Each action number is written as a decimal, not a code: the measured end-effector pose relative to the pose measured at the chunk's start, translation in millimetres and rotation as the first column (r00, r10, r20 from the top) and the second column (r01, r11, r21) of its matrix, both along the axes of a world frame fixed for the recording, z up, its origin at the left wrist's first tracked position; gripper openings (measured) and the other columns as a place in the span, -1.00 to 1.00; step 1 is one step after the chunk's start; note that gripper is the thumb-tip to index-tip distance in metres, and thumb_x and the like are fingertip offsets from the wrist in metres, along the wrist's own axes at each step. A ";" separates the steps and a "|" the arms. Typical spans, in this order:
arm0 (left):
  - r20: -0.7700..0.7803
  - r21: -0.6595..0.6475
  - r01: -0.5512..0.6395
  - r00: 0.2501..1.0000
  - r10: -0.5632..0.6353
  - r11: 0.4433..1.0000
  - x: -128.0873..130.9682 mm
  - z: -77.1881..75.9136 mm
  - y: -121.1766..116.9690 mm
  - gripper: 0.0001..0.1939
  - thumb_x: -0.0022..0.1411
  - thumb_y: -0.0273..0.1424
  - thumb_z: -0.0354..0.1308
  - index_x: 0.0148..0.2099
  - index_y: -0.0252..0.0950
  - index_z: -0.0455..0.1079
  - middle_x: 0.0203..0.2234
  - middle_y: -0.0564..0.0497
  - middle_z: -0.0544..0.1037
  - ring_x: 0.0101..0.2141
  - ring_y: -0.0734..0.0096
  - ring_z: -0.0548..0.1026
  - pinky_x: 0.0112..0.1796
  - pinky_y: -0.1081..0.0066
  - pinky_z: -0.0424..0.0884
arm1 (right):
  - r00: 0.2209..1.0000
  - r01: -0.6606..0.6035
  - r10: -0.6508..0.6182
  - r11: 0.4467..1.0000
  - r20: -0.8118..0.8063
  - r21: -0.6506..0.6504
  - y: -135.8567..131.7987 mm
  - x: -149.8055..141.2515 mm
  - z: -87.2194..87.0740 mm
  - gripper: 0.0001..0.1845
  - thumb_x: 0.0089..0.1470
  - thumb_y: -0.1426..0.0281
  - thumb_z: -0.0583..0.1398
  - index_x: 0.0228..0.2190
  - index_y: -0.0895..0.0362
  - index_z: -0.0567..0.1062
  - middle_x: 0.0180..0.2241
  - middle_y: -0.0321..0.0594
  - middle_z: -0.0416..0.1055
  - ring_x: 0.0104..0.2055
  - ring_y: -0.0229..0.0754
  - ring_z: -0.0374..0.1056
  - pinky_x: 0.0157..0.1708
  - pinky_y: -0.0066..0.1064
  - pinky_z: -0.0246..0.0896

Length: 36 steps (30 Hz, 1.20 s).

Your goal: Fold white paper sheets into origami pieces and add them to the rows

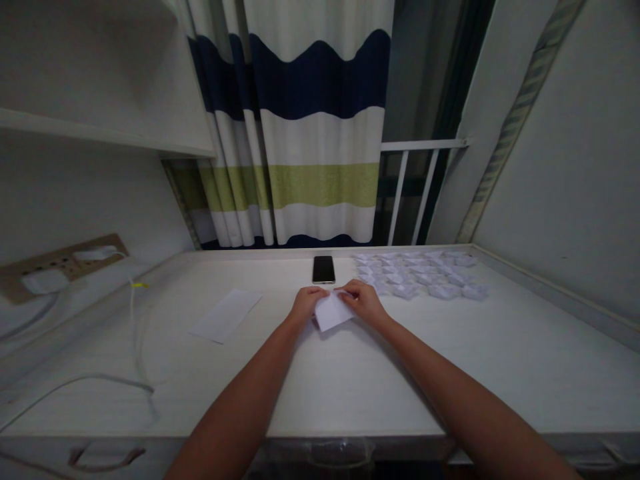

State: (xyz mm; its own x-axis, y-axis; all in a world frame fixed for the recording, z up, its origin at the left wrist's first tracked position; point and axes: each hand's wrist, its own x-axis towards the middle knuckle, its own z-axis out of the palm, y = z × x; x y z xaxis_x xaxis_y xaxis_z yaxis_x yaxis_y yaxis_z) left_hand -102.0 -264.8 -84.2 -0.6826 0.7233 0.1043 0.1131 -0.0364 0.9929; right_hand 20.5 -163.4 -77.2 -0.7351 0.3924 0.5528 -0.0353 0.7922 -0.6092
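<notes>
Between my two hands is a folded piece of white paper, tilted above the middle of the white desk. My left hand pinches its upper left edge, thumb on top. On the other side my right hand grips the upper right part with bent fingers. A black phone lies just beyond my hands. To the left rests a flat white sheet of paper. Rows of several small folded white paper pieces lie at the back right.
A power strip with plugged-in chargers is on the left wall, and a white cable runs over the desk. A striped curtain and a white railing stand behind. Drawer handles show along the front edge.
</notes>
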 end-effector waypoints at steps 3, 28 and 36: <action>0.015 0.018 0.011 1.000 -0.011 1.000 -0.1 -0.9 0.1 -0.83 -0.28 -0.37 0.19 -0.62 -0.41 0.40 -0.72 0.01 0.39 -0.63 0.48 0.29 -0.54 0.46 0.11 | 1.000 -0.006 0.005 0.992 0.007 0.127 -2.0 2.6 1.1 -0.74 -0.06 0.52 0.10 -0.33 0.10 0.53 -0.42 -0.18 0.39 -0.38 -0.25 0.29 -0.35 -0.44 0.18; 0.237 0.090 0.041 0.970 -0.062 0.995 0.1 -3.9 0.9 -0.82 -0.28 -0.38 0.21 -0.59 -0.41 0.35 -0.71 0.05 0.39 -0.66 0.54 0.29 -0.59 0.49 0.11 | 0.968 -0.154 0.006 0.800 0.249 0.580 -3.4 11.4 10.8 -0.66 0.00 0.47 0.07 -0.14 0.13 0.42 -0.27 -0.10 0.42 -0.26 -0.19 0.35 -0.28 -0.43 0.21; 0.173 0.115 0.052 0.982 -0.072 0.992 -3.3 -6.6 2.6 -0.83 -0.25 -0.38 0.21 -0.57 -0.41 0.38 -0.70 0.06 0.39 -0.65 0.55 0.30 -0.59 0.51 0.12 | 0.982 -0.164 0.159 0.985 0.101 0.052 -2.9 6.9 6.5 -0.71 0.04 0.29 0.05 -0.30 0.15 0.50 -0.35 -0.16 0.45 -0.37 -0.26 0.33 -0.36 -0.45 0.21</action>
